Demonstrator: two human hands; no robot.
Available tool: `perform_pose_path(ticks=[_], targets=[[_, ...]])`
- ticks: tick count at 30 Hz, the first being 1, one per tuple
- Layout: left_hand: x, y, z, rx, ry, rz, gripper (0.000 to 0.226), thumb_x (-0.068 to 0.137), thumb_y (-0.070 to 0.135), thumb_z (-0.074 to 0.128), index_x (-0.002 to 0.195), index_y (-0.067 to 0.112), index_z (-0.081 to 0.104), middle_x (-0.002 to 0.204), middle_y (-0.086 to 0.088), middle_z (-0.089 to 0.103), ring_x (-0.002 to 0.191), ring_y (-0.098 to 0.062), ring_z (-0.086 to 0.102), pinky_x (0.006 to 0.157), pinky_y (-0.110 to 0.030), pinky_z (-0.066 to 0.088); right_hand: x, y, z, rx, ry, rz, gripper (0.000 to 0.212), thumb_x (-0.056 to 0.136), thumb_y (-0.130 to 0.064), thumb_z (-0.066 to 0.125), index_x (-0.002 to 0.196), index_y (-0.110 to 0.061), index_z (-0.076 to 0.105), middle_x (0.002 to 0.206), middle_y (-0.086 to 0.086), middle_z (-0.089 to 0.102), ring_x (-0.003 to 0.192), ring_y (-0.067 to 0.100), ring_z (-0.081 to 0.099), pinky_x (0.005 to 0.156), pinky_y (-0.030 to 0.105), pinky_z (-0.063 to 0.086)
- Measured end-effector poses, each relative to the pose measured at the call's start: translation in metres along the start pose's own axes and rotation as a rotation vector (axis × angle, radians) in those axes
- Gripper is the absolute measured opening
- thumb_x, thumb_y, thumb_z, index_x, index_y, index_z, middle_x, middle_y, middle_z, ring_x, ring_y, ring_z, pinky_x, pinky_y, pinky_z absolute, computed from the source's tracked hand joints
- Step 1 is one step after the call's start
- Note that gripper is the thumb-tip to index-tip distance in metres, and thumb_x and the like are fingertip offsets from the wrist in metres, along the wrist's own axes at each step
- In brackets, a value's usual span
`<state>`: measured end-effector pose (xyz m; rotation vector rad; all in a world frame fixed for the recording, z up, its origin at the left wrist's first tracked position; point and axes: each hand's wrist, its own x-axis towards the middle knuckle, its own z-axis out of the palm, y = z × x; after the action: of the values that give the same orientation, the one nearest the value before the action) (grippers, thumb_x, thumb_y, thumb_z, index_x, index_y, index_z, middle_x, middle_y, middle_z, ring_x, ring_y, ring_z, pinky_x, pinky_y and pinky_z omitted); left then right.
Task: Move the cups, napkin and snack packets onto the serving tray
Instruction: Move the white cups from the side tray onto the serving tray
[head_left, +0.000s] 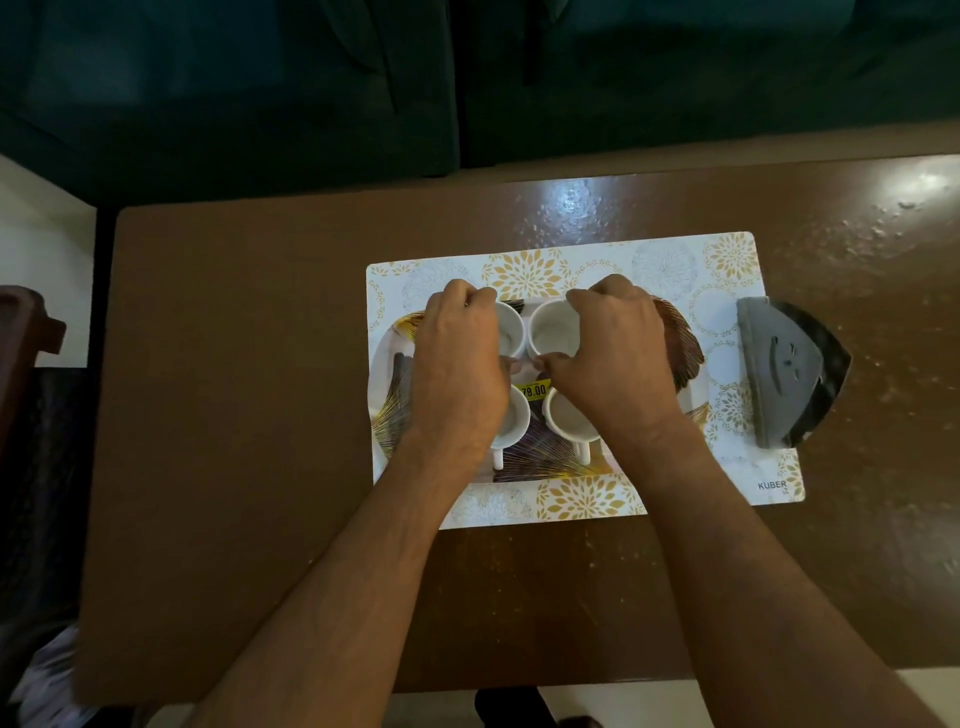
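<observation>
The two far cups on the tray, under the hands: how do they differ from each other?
The far left cup is mostly covered by the left hand, so only part of its rim shows; the far right cup shows most of its open mouth, with the right hand over its right side. Both are white, upright, look empty and stand close together on the patterned tray.

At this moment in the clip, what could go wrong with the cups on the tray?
Four white cups sit packed close on the tray, and both hands grip the far pair: left hand on the far left cup, right hand on the far right cup. Shifting them may knock rims together. The wrists hang over the near cups, which a forearm could tip.
</observation>
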<state>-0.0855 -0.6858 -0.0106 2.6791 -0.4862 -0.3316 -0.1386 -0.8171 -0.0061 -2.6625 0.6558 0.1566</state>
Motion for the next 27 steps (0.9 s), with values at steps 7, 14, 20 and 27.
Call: perform_pose_path(ticks=[7,14,20,27], targets=[[-0.005,0.001,-0.002,-0.153,-0.047,0.084,0.061,0.074,-0.013,0.073,0.13,0.009,0.069,0.133,-0.005,0.068,0.13,-0.026,0.055,0.108,-0.045,0.046,-0.007,0.0,-0.002,0.136,0.018,-0.101,0.076,0.07,0.008,0.068,0.141,-0.019,0.06,0.134,0.002,0.067,0.127,0.034,0.049,0.089,0.051,0.047],[-0.015,0.003,-0.001,-0.239,0.072,-0.08,0.068,0.079,0.01,0.081,0.143,0.014,0.058,0.143,-0.003,0.057,0.138,-0.023,0.047,0.105,-0.022,0.034,-0.012,0.002,0.003,0.209,0.124,0.022,0.076,0.072,-0.014,0.079,0.144,-0.013,0.055,0.136,0.011,0.061,0.124,0.035,0.052,0.101,0.042,0.042],[-0.021,0.004,0.01,-0.195,0.045,-0.205,0.089,0.073,0.031,0.094,0.144,0.013,0.044,0.142,-0.006,0.05,0.134,-0.023,0.047,0.092,-0.018,0.031,-0.014,0.0,0.016,0.168,0.111,0.095,0.078,0.071,-0.037,0.089,0.134,-0.009,0.052,0.126,0.013,0.059,0.115,0.033,0.057,0.092,0.037,0.043],[-0.016,0.003,0.012,-0.327,0.051,-0.192,0.083,0.076,0.015,0.091,0.145,0.013,0.046,0.145,-0.007,0.057,0.135,-0.025,0.053,0.094,-0.022,0.038,-0.017,0.0,0.017,0.339,0.168,0.088,0.077,0.068,-0.017,0.082,0.137,-0.007,0.05,0.124,0.012,0.065,0.113,0.032,0.06,0.086,0.035,0.043]])
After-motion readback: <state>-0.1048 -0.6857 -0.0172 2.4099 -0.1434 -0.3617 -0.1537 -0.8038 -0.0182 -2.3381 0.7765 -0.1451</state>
